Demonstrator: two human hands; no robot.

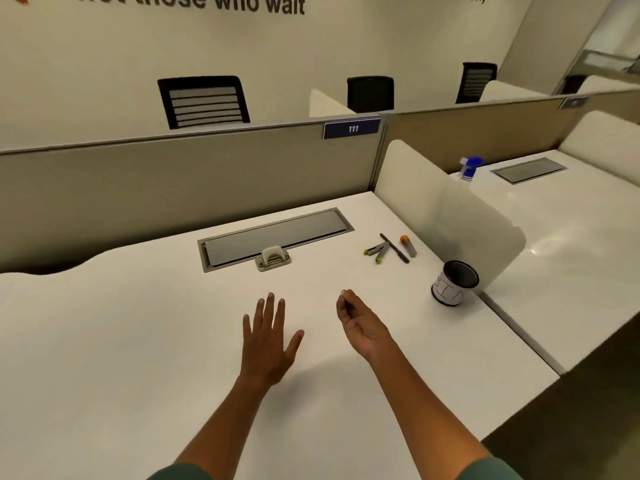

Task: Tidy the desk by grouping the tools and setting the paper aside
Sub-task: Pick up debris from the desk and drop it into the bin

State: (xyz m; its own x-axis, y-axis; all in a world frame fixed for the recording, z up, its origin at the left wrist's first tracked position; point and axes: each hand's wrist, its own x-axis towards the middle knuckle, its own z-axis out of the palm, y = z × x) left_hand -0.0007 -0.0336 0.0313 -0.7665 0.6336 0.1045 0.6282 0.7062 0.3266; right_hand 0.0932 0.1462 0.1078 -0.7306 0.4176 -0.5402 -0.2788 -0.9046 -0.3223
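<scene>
A: What takes up most of the view?

B: The white worktop (138,341), with a grey cable hatch (277,237) set into its far middle and a small beige clip-like item (273,259) at the hatch's near edge.

A: And the person's hands?

B: The left hand (270,344) lies flat, palm down, fingers (270,306) spread apart. The right hand (360,323) hovers just right of it, its fingers pinched together on a tiny pale thing (343,292), too small to identify.

A: Where are the tools?

B: Grouped at the far right: a black pen (394,248), two grey pieces with green tips (375,252) touching it, an orange-capped tube (408,245) just beside. A black cup (453,284) stands nearer.
</scene>
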